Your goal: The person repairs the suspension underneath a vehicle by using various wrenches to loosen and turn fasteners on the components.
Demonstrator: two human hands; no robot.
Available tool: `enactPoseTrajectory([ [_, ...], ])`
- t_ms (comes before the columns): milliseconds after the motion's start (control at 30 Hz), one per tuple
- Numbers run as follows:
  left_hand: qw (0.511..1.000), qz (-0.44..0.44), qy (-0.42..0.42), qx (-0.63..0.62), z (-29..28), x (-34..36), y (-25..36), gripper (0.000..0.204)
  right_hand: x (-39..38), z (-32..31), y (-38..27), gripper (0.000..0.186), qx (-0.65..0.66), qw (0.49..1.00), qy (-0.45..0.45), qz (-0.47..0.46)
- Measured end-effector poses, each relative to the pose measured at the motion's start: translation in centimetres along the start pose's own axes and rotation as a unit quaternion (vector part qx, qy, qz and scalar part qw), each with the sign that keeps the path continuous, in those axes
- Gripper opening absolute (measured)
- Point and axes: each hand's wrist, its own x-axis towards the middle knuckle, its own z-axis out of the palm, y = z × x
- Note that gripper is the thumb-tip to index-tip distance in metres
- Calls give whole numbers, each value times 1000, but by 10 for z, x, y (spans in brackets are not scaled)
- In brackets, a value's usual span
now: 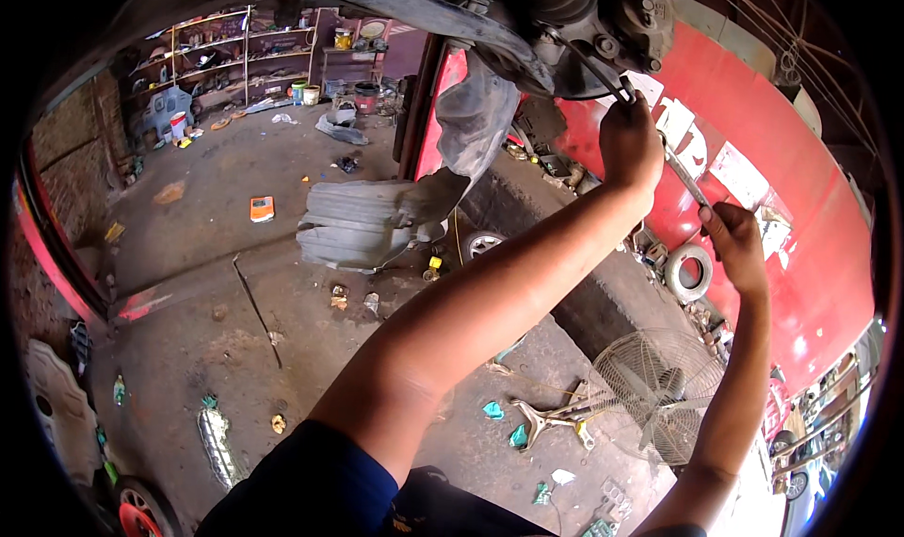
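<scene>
Both my arms reach up to the underside of a raised vehicle. My left hand is closed in a fist around the upper part of a long metal wrench. Lower and to the right, my right hand grips the wrench's other end, thumb along the handle. Above my left fist, a dark metal bar runs up toward the suspension parts; whether it belongs to the same tool, I cannot tell. A dark curved suspension arm hangs at the top, beside a loose grey plastic liner.
A caged fan stands below my right forearm. Behind it are a large red panel and a tire. A metal control arm, a thin rod and an orange box lie on the floor. Shelves line the back.
</scene>
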Motion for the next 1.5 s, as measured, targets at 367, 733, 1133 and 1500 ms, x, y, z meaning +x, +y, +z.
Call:
enactPoseTrajectory([
  [367, 986, -127, -78, -68, 3, 12, 25, 29, 45, -55, 7, 48, -78, 993, -15, -84],
  [733, 979, -164, -124, 11, -6, 33, 32, 25, 66, -58, 14, 54, -97, 993, -12, -70],
  [1133, 959, -202, -175, -100, -30, 10, 57, 15, -26, -21, -49, 49, -98, 992, 74, -5],
  [1500, 965, -205, -159, -34, -33, 7, 54, 19, -19, -22, -39, 45, -110, 993, 51, -6],
])
